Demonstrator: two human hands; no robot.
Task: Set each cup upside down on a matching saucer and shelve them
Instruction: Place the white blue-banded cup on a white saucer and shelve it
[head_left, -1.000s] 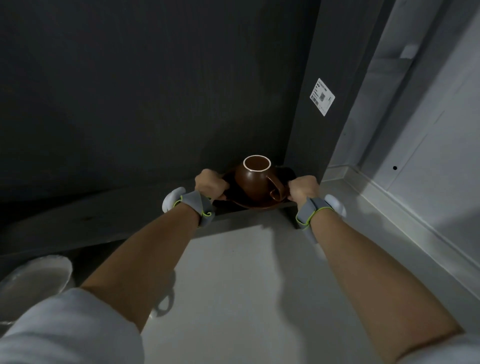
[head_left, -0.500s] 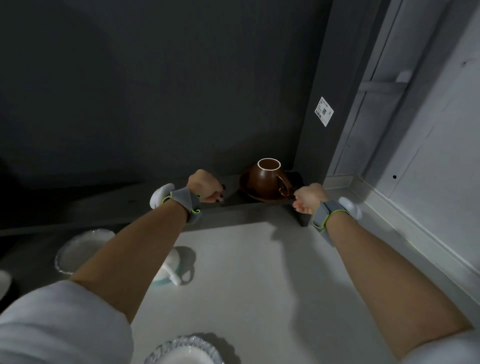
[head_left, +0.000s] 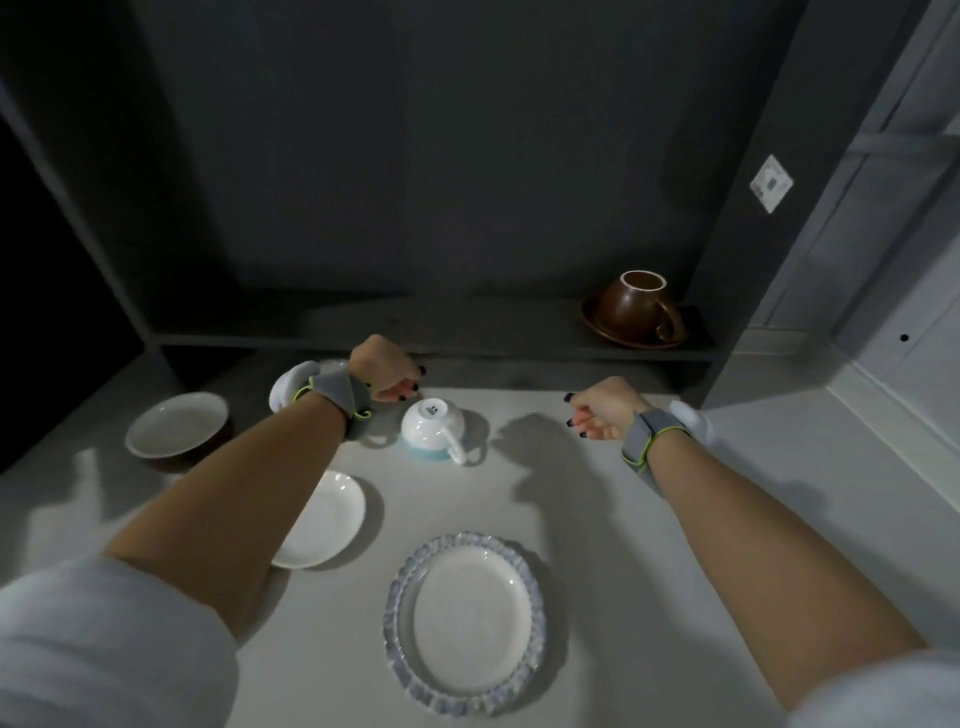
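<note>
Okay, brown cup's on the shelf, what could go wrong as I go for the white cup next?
Three risks, judging from how things lie:
1. The white cup sits upside down right under your left hand; a careless sweep might knock it over.
2. The plain white saucer lies partly under your left forearm, so lowering that arm could hit it.
3. The brown cup and its saucer stand near the shelf's front edge; bumping them while shelving the next set could push them off.
</note>
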